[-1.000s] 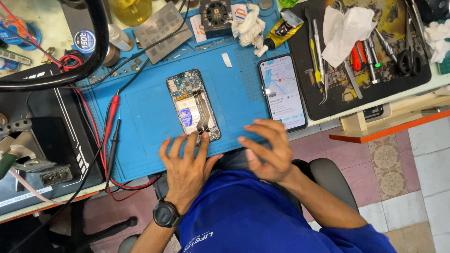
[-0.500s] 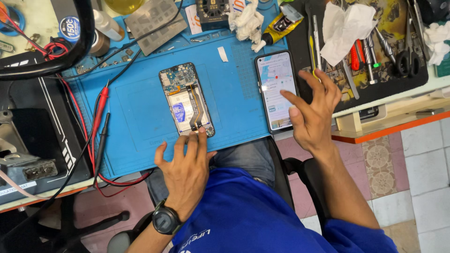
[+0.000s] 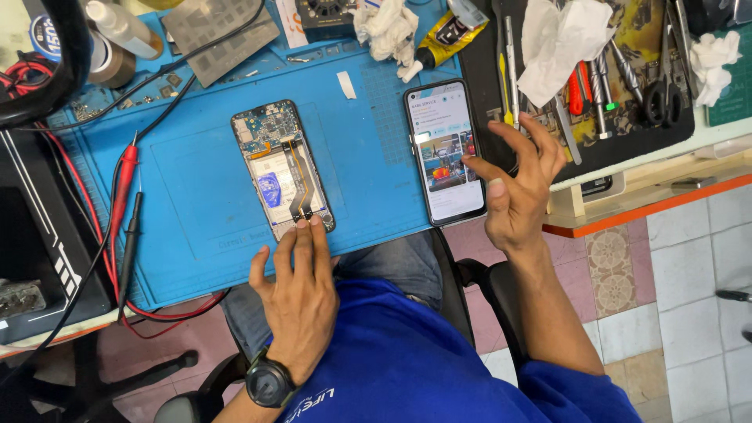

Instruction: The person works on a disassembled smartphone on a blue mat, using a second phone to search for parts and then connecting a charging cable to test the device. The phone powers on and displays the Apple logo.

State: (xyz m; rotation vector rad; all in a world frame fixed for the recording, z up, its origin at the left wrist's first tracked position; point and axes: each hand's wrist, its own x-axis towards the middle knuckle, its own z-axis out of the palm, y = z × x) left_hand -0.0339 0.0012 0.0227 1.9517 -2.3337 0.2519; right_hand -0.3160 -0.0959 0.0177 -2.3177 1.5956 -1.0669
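An opened phone [image 3: 282,168] is seen lying on a blue mat [image 3: 196,180], its long axis running near to far. The left hand [image 3: 301,290] is laid flat at the phone's near end, fingertips touching, nothing gripped. The right hand [image 3: 521,184] is held spread and empty just right of a lit phone [image 3: 445,150], thumb nearest its screen.

Matt blue rubbery mat [image 3: 196,188], glossy glass phone screen [image 3: 446,153], crumpled white paper [image 3: 560,43]
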